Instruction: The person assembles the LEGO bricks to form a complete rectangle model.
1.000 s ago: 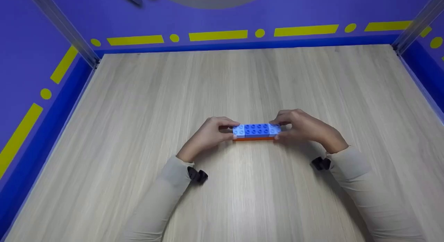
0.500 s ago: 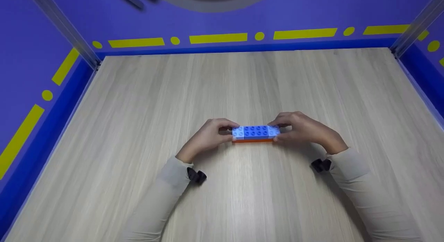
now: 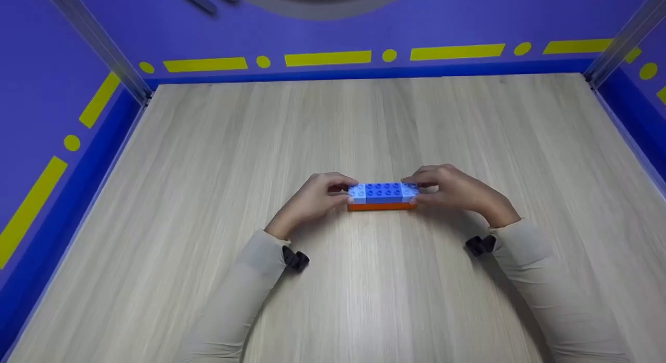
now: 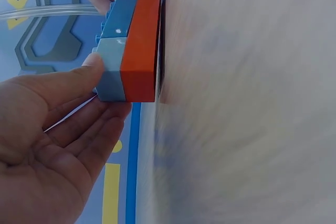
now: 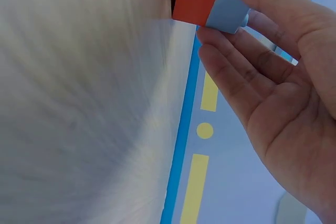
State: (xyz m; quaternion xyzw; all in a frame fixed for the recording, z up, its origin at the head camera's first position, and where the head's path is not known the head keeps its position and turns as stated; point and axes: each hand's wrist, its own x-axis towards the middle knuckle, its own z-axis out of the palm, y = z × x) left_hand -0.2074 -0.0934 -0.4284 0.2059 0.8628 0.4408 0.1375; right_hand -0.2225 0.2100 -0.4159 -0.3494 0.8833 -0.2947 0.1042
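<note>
A long orange toy building brick point(image 3: 381, 206) lies crosswise before me, topped by a row of studded bricks. A light blue brick point(image 3: 357, 198) forms the row's left end, a darker blue brick point(image 3: 384, 199) the middle, and another light blue brick point(image 3: 407, 197) the right end. My left hand point(image 3: 312, 201) pinches the left light blue brick between thumb and fingers. At the opposite end, the right light blue brick point(image 5: 227, 11) is pinched by my right hand point(image 3: 453, 192). Whether the orange brick touches the table I cannot tell.
The wood-patterned table point(image 3: 333, 124) spreads around the bricks. Blue walls point(image 3: 458, 20) with yellow marks stand behind and at both sides. Black camera mounts point(image 3: 295, 259) sit at both wrists.
Both hands and the bricks have shifted slightly away from me in the head view. More of the orange brick's front side shows now. The grip looks the same.
</note>
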